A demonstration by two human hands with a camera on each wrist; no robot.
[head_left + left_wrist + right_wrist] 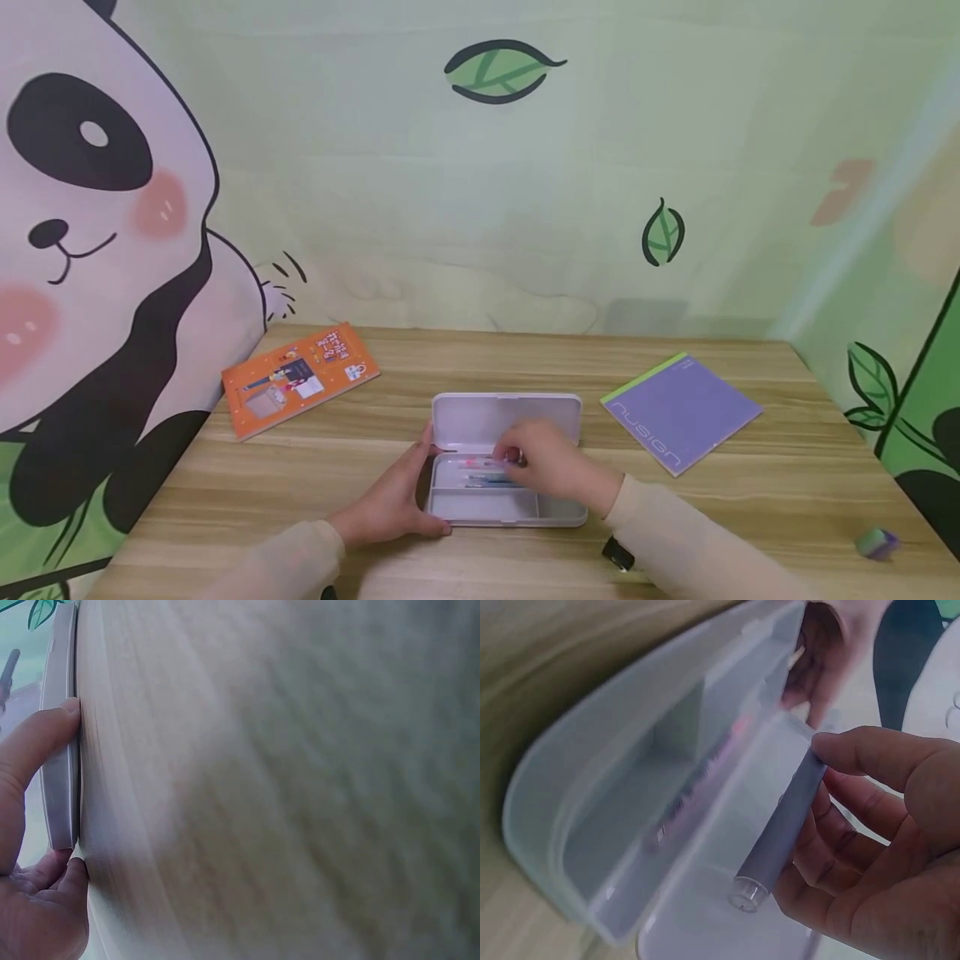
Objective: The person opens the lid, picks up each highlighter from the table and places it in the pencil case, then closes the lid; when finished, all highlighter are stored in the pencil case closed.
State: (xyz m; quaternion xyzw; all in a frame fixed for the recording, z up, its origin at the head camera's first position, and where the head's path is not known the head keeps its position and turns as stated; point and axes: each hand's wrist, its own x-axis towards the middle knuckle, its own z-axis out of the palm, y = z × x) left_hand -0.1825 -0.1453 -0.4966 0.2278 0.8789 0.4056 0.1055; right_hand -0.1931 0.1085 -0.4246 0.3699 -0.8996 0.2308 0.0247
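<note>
A white pencil case [483,505] lies on the table with its hinged lid [480,421] raised at the back. My left hand [390,502] grips the case's left end, its thumb on the front wall, as the left wrist view also shows. Several pens [486,481] lie in the long rear compartment. Over the case, my right hand [551,467] pinches a grey pen [784,821] with a clear end between thumb and fingers. The head view mostly hides this pen behind the hand. A pinkish pen [705,776] in the case appears blurred in the right wrist view.
An orange book [300,382] lies at the back left of the wooden table [420,358]. To the case's right is a purple notebook [682,417]. A small black object [618,553] lies by the right sleeve, and a green and purple object [876,543] near the right edge.
</note>
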